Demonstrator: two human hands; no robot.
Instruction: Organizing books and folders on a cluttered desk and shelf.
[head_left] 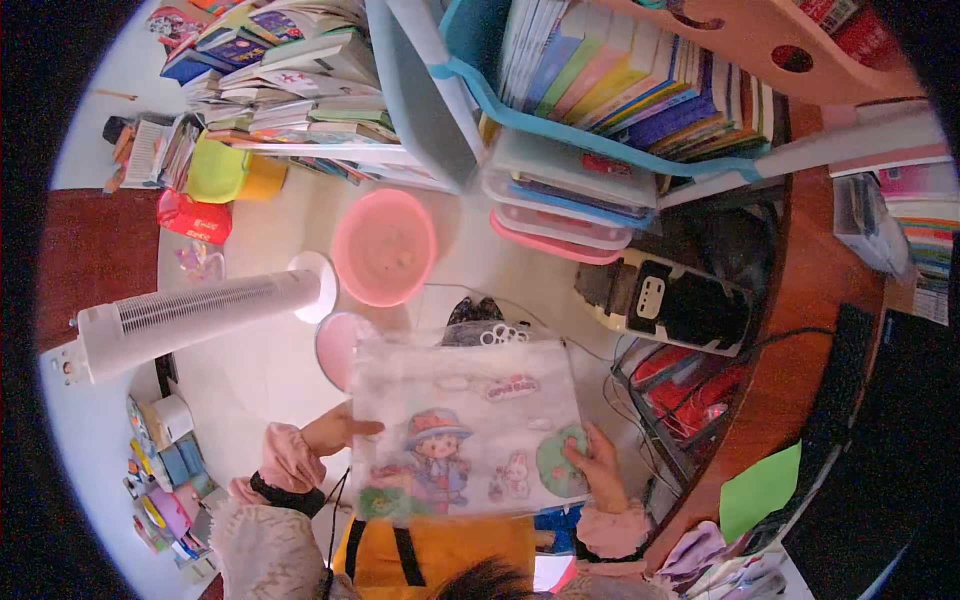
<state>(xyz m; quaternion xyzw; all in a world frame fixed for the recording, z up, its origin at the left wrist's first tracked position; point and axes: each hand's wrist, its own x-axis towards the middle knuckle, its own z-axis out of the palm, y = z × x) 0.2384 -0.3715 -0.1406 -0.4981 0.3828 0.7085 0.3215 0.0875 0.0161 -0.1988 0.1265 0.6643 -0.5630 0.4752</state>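
Observation:
A translucent plastic pouch (470,400) with a printed cartoon child in a hat and a small rabbit is held up flat before me, over a yellow cloth (440,550) with dark straps. My left hand (340,430) grips its left edge, the index finger or thumb lying over the front. At the lower right edge my right hand (602,465) pinches the pouch beside a round green patch, with the thumb in front. Several white rings (504,335) show at the pouch's top edge. What the pouch holds, if anything, I cannot make out.
A pink basin (386,248) stands on the floor beyond the pouch, beside a white tower fan (210,305). Stacked plastic boxes (570,190) sit below a blue book bin (600,130). Right of them are a black and white computer case (690,302), loose cables and a brown desk (800,380).

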